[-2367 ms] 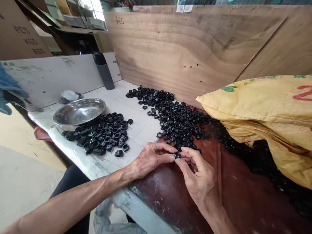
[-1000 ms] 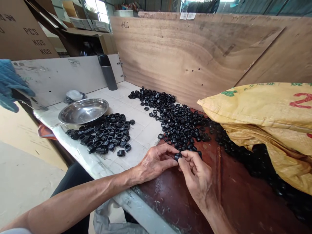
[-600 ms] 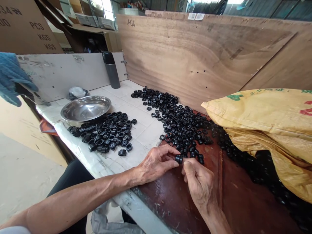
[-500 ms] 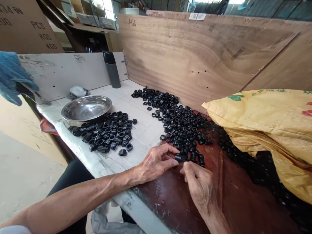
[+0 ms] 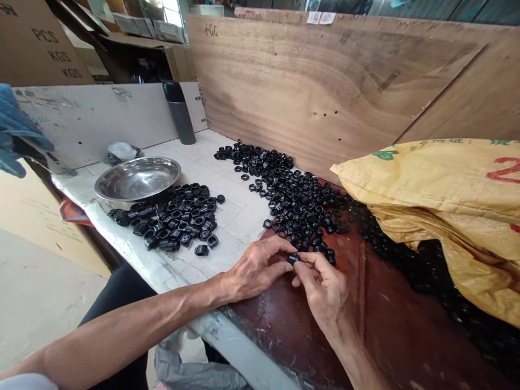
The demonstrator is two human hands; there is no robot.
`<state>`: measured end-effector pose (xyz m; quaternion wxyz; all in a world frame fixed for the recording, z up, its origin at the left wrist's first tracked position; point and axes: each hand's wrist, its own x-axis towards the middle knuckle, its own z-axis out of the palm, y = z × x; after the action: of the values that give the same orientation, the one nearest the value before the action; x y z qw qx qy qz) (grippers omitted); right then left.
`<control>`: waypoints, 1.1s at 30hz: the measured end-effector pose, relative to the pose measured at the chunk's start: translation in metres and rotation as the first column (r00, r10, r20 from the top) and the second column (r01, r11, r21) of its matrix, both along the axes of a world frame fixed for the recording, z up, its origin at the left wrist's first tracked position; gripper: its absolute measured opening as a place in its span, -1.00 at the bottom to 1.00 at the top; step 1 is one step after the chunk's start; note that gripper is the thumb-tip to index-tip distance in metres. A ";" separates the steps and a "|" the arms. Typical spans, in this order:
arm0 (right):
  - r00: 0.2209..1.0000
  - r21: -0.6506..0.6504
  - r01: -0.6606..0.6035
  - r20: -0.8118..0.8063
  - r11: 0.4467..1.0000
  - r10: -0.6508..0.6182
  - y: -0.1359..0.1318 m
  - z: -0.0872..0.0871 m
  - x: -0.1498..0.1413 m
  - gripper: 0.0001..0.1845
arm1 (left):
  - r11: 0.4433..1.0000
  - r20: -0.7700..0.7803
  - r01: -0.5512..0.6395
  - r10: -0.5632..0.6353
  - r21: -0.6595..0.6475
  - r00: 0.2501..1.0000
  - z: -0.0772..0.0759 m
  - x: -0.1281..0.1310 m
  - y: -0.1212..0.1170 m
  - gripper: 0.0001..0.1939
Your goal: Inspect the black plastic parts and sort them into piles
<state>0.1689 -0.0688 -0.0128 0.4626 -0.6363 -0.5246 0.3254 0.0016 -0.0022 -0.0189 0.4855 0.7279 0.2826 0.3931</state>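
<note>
Two bare hands meet over the near edge of a dark red-brown table top (image 5: 390, 325). The left hand (image 5: 255, 268) and the right hand (image 5: 323, 290) pinch one small black plastic ring (image 5: 293, 258) between their thumb and finger tips, the other fingers loosely curled. The ring is held just above the table, right beside the near end of a long spread of loose black rings (image 5: 292, 200). A second, smaller pile of black rings (image 5: 174, 216) lies well to the left on white tiles, touching a shallow steel bowl (image 5: 138, 177). A yellow woven sack (image 5: 442, 200) lies on its side at the right, with more black parts at its mouth. A dark flask (image 5: 177, 112) stands in the far corner, against a plywood board (image 5: 325, 92).
</note>
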 end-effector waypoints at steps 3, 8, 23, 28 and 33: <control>0.989 -0.110 0.001 -0.146 0.994 -0.017 0.001 -0.005 0.000 -0.61 | 0.944 -0.140 0.048 -0.002 0.326 0.990 0.003 -0.004 -0.001 -0.73; 0.994 -0.169 0.011 0.106 0.985 0.007 0.008 0.002 0.022 -0.61 | 0.875 -0.481 0.234 -0.001 0.424 0.876 0.023 -0.026 -0.003 -0.72; 0.664 -0.009 -0.177 0.737 0.984 0.126 0.004 -0.019 0.002 -0.89 | 0.849 -0.517 0.168 0.139 0.502 0.844 -0.010 0.005 0.014 -0.81; 0.779 0.005 -0.107 0.622 0.994 0.080 0.006 -0.017 0.014 -0.94 | 0.877 -0.491 0.127 0.136 0.464 0.860 -0.014 0.008 0.012 -0.86; 0.917 0.057 -0.111 0.390 0.992 0.081 0.011 -0.017 0.019 -0.80 | 0.897 -0.382 0.068 0.116 0.437 0.917 -0.020 0.004 0.010 -0.96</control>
<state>0.1883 -0.0583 -0.0298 0.3580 -0.6429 -0.6484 0.1952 0.0051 0.0076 -0.0390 0.2348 0.8798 0.2879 0.2966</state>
